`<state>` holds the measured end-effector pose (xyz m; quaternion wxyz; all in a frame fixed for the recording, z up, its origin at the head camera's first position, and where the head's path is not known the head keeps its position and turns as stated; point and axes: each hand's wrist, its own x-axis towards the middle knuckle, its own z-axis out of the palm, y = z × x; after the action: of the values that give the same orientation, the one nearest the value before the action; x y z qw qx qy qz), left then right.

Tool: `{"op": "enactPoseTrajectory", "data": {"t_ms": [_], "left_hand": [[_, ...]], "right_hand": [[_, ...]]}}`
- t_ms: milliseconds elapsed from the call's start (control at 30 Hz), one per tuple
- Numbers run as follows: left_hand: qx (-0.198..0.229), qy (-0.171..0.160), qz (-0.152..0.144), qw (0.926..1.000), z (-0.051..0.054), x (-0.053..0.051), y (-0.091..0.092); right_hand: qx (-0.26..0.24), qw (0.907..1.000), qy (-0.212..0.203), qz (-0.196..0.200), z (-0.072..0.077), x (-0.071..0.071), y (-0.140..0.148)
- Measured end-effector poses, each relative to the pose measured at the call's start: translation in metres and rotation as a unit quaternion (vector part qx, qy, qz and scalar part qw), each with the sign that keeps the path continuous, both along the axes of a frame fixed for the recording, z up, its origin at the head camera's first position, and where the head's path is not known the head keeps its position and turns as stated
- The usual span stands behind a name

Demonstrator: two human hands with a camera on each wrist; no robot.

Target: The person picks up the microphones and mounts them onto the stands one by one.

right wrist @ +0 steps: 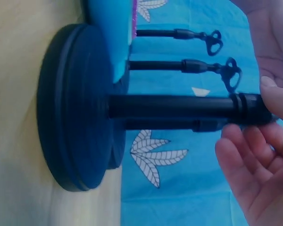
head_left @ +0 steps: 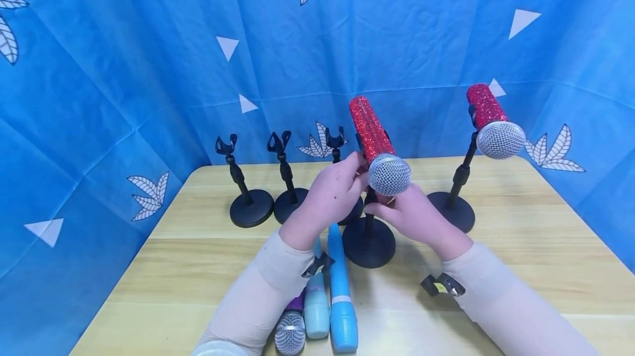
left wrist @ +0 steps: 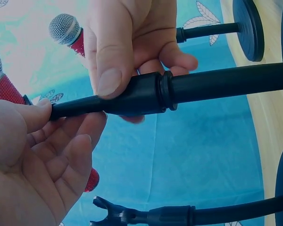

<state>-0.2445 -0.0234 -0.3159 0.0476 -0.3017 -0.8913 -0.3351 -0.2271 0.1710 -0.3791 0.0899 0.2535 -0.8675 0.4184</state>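
Observation:
A red glitter microphone with a silver mesh head rests in the clip of a black stand. Just below the clip, my left hand pinches the thin upper rod between thumb and fingers. Lower on the same pole, my right hand grips the thicker collar, its thumb lying along it in the left wrist view. The right wrist view shows the stand's round base and lower pole, with the right hand around the collar end.
Another red microphone sits on a stand at the right. Several stands with bare clips, one at the far left, line the back left. Two blue microphones and a purple one lie in front, partly under the left sleeve.

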Motion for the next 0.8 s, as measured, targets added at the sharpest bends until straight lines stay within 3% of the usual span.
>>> {"op": "enactPoseTrajectory", "data": {"t_ms": [233,433,633,800], "left_hand": [[0.001,-0.008,0.002,1.0000,0.0001,-0.0005,0.0001],[0.001,-0.005,0.000,1.0000,0.0011,-0.0004,0.0004],[-0.003,-0.002,-0.006,1.0000,0.0003,-0.0003,-0.0003],[-0.010,0.002,-0.004,0.9999,0.0009,0.0006,-0.0001]], "right_hand": [[-0.018,0.9985,-0.045,0.027,-0.0004,-0.0004,0.0027],[-0.018,0.9981,-0.029,0.052,0.0004,0.0004,0.0032],[-0.033,0.9987,-0.015,0.035,-0.0053,-0.0014,-0.0022],[-0.034,0.9988,-0.033,0.016,-0.0080,-0.0023,-0.0037]]}}
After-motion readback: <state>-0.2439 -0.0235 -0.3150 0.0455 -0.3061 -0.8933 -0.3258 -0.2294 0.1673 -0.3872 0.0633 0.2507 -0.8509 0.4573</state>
